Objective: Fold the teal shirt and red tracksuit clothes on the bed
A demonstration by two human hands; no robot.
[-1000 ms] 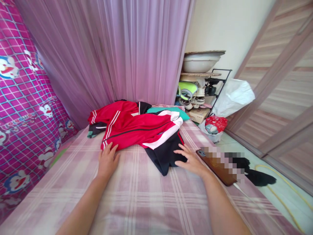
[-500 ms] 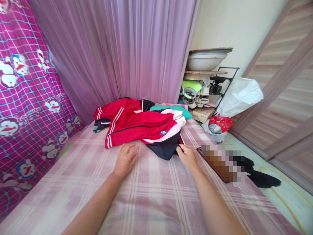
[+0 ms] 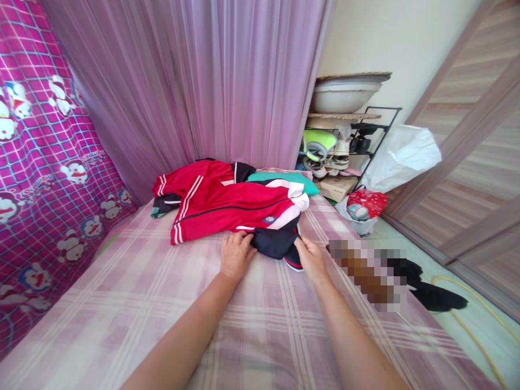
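A red zip jacket (image 3: pixel 227 203) with white and navy panels lies on the bed, its white-striped edge toward the left. Its navy sleeve (image 3: pixel 274 242) is bent over at the near side, with a red-and-white trimmed cuff showing beneath. My right hand (image 3: pixel 312 259) pinches the sleeve's right edge between thumb and fingers. At the sleeve's left end, my left hand (image 3: pixel 236 254) has its fingers on the navy cloth and the thumb below, closed on the fabric edge.
Beneath and behind the jacket are dark garments (image 3: pixel 166 205) and a teal cloth (image 3: pixel 284 181). A pixelated phone-like object (image 3: pixel 361 273) lies right of my right hand, near the bed edge. Purple curtains (image 3: pixel 244 81) hang behind; a shoe rack (image 3: pixel 377 127) stands beyond.
My left hand has moved right from the bare sheet onto the navy sleeve. The sleeve's pointed near part has been folded up, uncovering the trimmed cuff. My right hand still grips its edge.
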